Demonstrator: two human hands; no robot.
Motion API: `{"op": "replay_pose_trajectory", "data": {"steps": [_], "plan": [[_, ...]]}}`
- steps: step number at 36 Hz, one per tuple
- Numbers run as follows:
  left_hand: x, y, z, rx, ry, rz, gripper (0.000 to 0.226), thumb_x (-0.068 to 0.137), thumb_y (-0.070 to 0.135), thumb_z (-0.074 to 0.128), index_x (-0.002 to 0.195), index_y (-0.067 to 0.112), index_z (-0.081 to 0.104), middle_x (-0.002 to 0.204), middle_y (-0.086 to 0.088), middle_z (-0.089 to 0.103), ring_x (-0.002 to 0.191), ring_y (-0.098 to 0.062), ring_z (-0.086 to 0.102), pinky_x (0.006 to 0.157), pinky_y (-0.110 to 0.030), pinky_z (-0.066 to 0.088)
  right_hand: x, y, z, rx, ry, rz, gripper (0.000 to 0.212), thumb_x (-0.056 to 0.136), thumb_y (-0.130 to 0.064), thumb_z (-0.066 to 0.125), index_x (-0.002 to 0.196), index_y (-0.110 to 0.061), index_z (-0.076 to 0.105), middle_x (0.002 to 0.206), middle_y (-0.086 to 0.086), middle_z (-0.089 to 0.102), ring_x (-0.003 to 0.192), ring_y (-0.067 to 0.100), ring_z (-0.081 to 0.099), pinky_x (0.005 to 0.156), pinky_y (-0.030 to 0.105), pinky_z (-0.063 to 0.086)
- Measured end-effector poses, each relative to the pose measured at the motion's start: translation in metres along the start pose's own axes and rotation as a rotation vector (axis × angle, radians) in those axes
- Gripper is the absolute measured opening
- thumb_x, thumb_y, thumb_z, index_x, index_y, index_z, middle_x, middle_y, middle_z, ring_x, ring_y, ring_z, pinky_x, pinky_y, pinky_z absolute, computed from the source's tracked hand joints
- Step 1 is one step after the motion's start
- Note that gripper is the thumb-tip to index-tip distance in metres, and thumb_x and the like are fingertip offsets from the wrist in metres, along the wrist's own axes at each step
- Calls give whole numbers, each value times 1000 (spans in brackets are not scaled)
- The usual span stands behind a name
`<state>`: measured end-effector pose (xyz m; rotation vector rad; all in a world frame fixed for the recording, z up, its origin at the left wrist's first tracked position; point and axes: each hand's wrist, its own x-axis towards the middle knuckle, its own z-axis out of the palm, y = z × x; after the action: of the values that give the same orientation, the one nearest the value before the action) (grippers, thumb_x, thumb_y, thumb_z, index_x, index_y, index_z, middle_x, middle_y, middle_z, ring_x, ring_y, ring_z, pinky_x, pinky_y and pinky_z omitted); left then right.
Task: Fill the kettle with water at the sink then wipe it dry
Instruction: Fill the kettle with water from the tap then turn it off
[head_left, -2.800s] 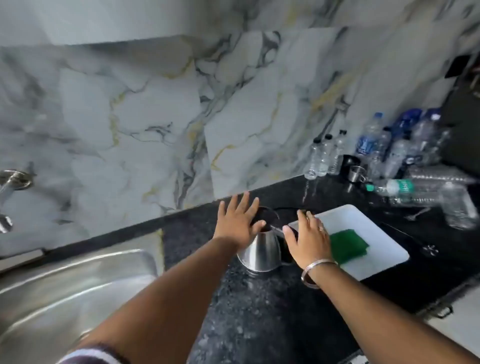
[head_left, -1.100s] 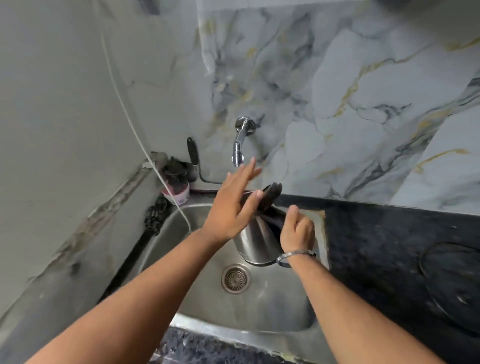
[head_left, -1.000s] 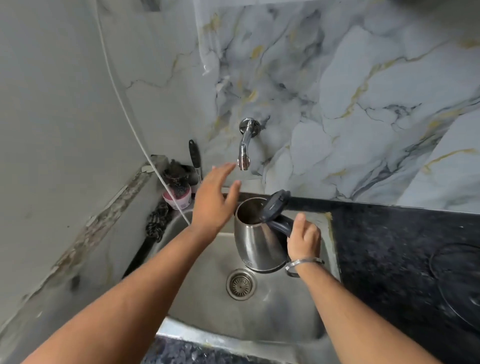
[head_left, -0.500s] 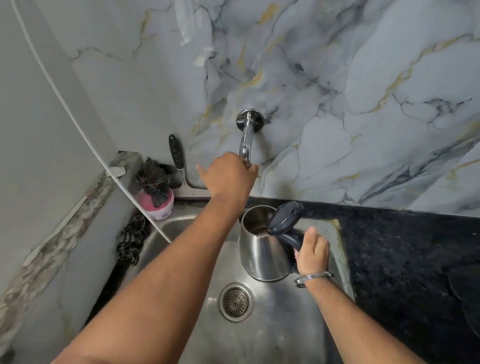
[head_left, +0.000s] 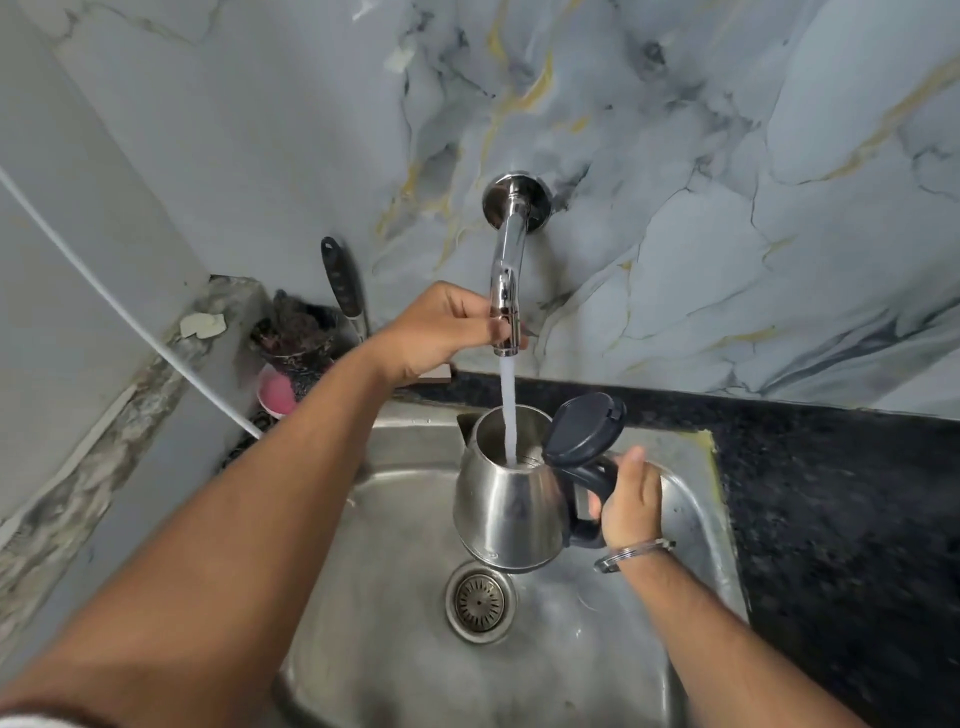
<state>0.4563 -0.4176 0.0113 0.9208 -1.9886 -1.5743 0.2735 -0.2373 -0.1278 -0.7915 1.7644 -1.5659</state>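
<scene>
A: From the head camera, what's going on at the sink?

B: The filling step is in hand. The right hand is closed round the black handle of the kettle, holding it clear of the basin, above the drain and right under the tap. The lid is flipped up toward the handle side.

A: And the other hand?

B: The left hand is up at the tap's spout end, fingers pinched round it, as if working a valve there. A stream of water falls straight into the open mouth.

A: How full is it?

B: Hard to say; the inside is shadowed, so I'd guess still low.

A: What does the next move call for?

B: Holding the kettle level under the stream till it's full enough, then shutting the tap with that left hand, closing the lid, and finding a cloth. None shows in this view; only the dark counter and some scrubbers in the corner.
</scene>
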Motion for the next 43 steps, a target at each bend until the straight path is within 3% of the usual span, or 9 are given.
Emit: {"op": "replay_pose_trajectory", "data": {"steps": [6,9,12,16,20,26,31,40,43], "plan": [[-8,-12,12,-23,93,69,29,92,29,68,102,4,79,110,-29,75,100,-27,65,98,-36,50,-7,0,1,-33,-23,-1,93,77,-72,27,61,18,39,55,19,38,48,21,33,37,19,31],[-26,-31,23,-61,143,102,43,95,47,59,122,17,74,130,2,72,126,-11,62,109,-23,45,-9,-1,-2,-44,-44,-9,95,77,-71,26,63,22,40,53,17,38,42,20,34,37,20,31],[-50,-66,37,-40,254,-87,82,91,71,43,156,22,39,162,3,43,150,-10,37,126,-36,26,-9,-1,-5,-59,-66,-20,91,78,-68,24,60,20,42,49,15,42,34,12,38,37,21,32],[-80,-118,67,-53,325,-318,77,98,66,25,161,21,27,168,-3,32,154,-14,29,127,-34,17,-8,-3,-8,-53,-62,-49,91,81,-66,23,59,20,42,47,14,43,32,11,38,36,23,30],[-96,-138,104,-270,328,-251,59,110,41,20,155,8,39,159,-6,47,148,-7,40,122,-24,29,-8,-5,-10,-53,-73,-54,89,81,-65,24,60,20,42,48,15,43,32,10,39,35,19,31],[-93,-136,142,-432,536,-191,68,99,56,31,124,0,61,116,2,75,110,-5,67,99,-26,50,-5,-9,-12,-72,-71,-93,84,84,-60,20,54,13,50,33,-4,44,29,6,43,34,18,34],[-84,-135,156,-537,702,-348,80,87,69,33,117,3,68,121,-23,71,119,-29,66,109,-53,47,-3,-11,-11,-67,-98,-117,79,85,-56,23,53,12,50,31,-2,44,28,6,41,33,17,31],[-82,-138,164,-552,782,-345,78,85,65,38,112,-2,68,118,-28,71,114,-38,66,106,-53,50,2,-2,-13,-86,-112,-118,83,84,-57,25,54,17,47,43,12,48,29,13,40,34,21,32],[-85,-142,158,-483,727,-303,70,94,51,38,106,-15,59,102,-22,68,96,-25,60,92,-43,51,3,0,-15,-80,-127,-114,86,84,-60,24,55,17,48,44,14,49,29,15,40,35,22,32]]}}
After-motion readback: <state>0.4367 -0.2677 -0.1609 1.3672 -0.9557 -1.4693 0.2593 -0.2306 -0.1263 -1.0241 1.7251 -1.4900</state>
